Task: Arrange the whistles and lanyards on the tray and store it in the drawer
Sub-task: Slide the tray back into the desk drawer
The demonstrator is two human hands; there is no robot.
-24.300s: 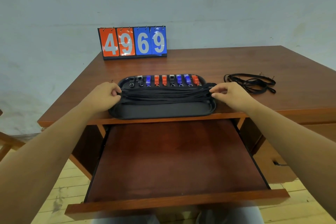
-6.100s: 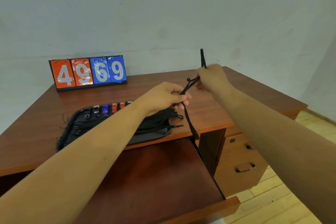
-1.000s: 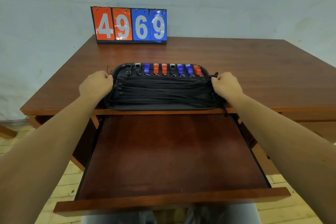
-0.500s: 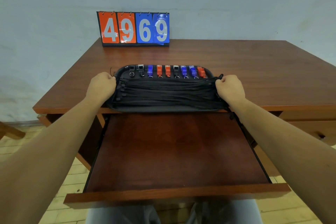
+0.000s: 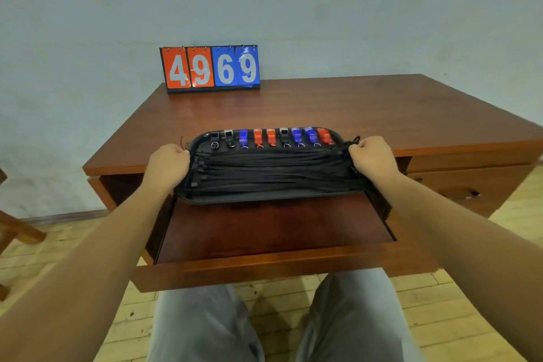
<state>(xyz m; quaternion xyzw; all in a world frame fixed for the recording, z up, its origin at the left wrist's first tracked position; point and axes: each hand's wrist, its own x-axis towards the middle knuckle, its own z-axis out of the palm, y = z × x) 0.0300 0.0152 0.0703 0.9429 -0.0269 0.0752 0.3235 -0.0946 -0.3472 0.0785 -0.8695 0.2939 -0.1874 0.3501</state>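
Tray (image 5: pixel 264 199), black, oblong, sits half off the bench (image 5: pixel 382 114) front edge, its near rim hanging over the open drawer (image 5: pixel 273 232). Whistles (image 5: pixel 271 137) line its far side in one row: black, blue, orange mixed, each upright in place. Lanyards (image 5: pixel 273 173) lie in a flat black bundle across the tray's middle, running left to right, ends spilling slightly past both short sides. Left hand (image 5: pixel 167 166) grips the left end, fingers curled shut on the tray rim and lanyard ends; right hand (image 5: pixel 370 157) does the same on the right end, fingers clamped. Whether the tray is lifted or sliding cannot be told.

Arranging looks done: nothing loose remains on the bench. Left to do, by judgement: bring the tray down onto the drawer floor, which is bare, then push the drawer shut.

Flip scoreboard (image 5: pixel 210 69) reading 4969 stands at the back of the bench, well apart from the tray.
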